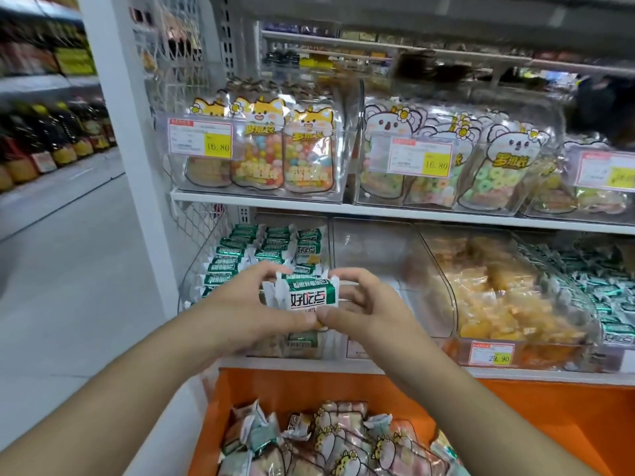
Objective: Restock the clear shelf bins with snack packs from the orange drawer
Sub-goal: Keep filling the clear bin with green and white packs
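Note:
Both my hands hold a small stack of green-and-white snack packs (302, 293) in front of the lower shelf. My left hand (240, 310) grips the stack's left side and my right hand (367, 309) grips its right side, thumbs meeting under it. Just behind stands the clear bin (192, 269) at the left end of the lower shelf, filled with rows of the same green packs (261, 249). Below, the open orange drawer (309, 389) holds loose snack packs (330, 444).
The clear bin (371, 249) to the right looks almost bare; further right are a bin of yellow snacks (498, 297) and one of green packs (611, 297). The upper shelf carries clear bins of candy bags (261, 146). An aisle floor (68, 269) lies left.

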### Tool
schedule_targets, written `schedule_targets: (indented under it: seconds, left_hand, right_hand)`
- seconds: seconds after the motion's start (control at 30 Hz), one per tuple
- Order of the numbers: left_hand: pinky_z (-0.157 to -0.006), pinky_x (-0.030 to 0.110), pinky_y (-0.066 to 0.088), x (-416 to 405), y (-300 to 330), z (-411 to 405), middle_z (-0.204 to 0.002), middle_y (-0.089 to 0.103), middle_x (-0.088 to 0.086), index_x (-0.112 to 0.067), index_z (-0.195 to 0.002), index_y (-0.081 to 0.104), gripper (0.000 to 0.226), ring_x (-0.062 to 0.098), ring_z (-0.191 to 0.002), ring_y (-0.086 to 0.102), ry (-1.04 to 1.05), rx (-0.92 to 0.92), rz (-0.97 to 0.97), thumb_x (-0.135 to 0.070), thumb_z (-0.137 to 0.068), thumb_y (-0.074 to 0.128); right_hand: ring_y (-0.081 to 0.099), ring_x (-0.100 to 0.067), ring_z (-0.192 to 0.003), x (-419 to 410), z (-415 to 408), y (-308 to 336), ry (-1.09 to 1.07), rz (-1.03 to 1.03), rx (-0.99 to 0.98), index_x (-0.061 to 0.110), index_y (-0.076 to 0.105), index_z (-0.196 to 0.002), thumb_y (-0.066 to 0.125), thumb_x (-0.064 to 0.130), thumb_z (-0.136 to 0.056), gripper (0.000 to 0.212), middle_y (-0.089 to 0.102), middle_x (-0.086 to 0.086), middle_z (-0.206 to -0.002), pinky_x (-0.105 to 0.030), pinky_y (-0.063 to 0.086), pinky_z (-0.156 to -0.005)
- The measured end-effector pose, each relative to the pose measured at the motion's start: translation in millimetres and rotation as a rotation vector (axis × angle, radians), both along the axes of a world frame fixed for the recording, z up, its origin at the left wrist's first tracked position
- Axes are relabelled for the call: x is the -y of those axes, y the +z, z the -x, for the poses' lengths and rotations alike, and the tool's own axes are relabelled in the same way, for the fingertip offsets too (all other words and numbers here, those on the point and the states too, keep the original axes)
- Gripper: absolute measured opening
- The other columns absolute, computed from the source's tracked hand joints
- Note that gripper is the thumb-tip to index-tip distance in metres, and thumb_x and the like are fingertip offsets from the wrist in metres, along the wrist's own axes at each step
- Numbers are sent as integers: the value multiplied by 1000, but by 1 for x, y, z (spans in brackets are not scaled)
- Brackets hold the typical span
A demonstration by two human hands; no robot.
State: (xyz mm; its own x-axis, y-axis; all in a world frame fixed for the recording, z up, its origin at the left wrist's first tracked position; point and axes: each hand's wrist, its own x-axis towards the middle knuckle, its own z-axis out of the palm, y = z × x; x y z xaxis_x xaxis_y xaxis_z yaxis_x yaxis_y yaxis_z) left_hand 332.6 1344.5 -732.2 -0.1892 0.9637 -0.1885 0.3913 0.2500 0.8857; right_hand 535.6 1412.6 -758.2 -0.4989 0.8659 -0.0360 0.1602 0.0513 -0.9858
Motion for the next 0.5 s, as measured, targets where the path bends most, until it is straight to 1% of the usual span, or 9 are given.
schedule_targets:
  seconds: [0.03, 0.1, 0.17, 0.23, 0.3, 0.33, 0.4, 0.43, 0.5]
  left_hand:
    - [-79, 28, 62, -10, 5, 6, -108, 70, -16, -49, -127, 55, 81, 3, -88, 74, -21, -33, 6, -45, -60, 100]
    - [-83, 38, 64, -30, 12, 18, -100, 74, -12, -49, -126, 58, 85, 8, -84, 76, -95, -126, 37, -45, -54, 102]
    - [-83, 43, 64, -48, 17, 26, -92, 77, -16, -47, -121, 61, 74, 10, -83, 77, -183, -247, 82, -45, -58, 100]
    - [-76, 39, 64, -65, 18, 31, -90, 77, -15, -43, -118, 62, 63, 7, -77, 75, -229, -328, 101, -44, -65, 97]
    - [-73, 37, 63, -82, 16, 35, -88, 78, -14, -43, -120, 58, 66, 4, -75, 73, -206, -415, 81, -49, -66, 95]
    - [-76, 38, 63, -90, 13, 38, -90, 78, -13, -41, -123, 57, 70, 4, -77, 74, -180, -433, 65, -51, -65, 95]
    - [-80, 37, 63, -108, 6, 42, -98, 77, -12, -32, -125, 63, 73, 9, -83, 73, -116, -438, 22, -55, -63, 95]
    - [-82, 37, 62, -116, 3, 44, -101, 75, -12, -30, -125, 65, 73, 11, -85, 72, -91, -452, 15, -57, -64, 94]
    - [-89, 36, 59, -132, -2, 45, -112, 68, -6, -27, -129, 65, 76, 14, -92, 65, -49, -539, 49, -63, -67, 90]
  right_hand:
    - [75, -11, -104, -6, 6, 1, 0, -15, 8, 27, 59, -129, 81, 12, -91, 46, 78, 3, -114, -31, 61, -86]
    - [74, -10, -105, -18, 17, 0, 6, -46, 37, 29, 59, -130, 80, 10, -92, 48, 77, 4, -115, -31, 62, -88]
    - [73, -7, -107, -29, 25, -4, 3, -85, 71, 32, 58, -134, 79, 11, -92, 51, 75, 7, -119, -32, 62, -91]
    - [68, -1, -113, -37, 27, -10, -11, -148, 123, 40, 53, -141, 79, 23, -93, 58, 69, 15, -128, -30, 59, -96]
    - [54, 7, -127, -42, 23, -15, -39, -242, 220, 50, 45, -147, 77, 38, -92, 65, 58, 30, -137, -26, 49, -104]
    - [48, 13, -129, -44, 20, -16, -50, -283, 260, 51, 42, -148, 75, 40, -93, 65, 52, 37, -138, -23, 44, -106]
    - [40, 24, -124, -45, 14, -19, -49, -314, 325, 52, 38, -149, 72, 40, -96, 63, 41, 48, -134, -20, 39, -105]
    - [39, 24, -124, -45, 11, -21, -43, -314, 355, 52, 36, -150, 70, 40, -97, 64, 37, 50, -133, -20, 38, -105]
    - [37, 11, -138, -44, 6, -27, -25, -315, 401, 52, 31, -155, 70, 39, -98, 70, 34, 46, -143, -21, 37, -110]
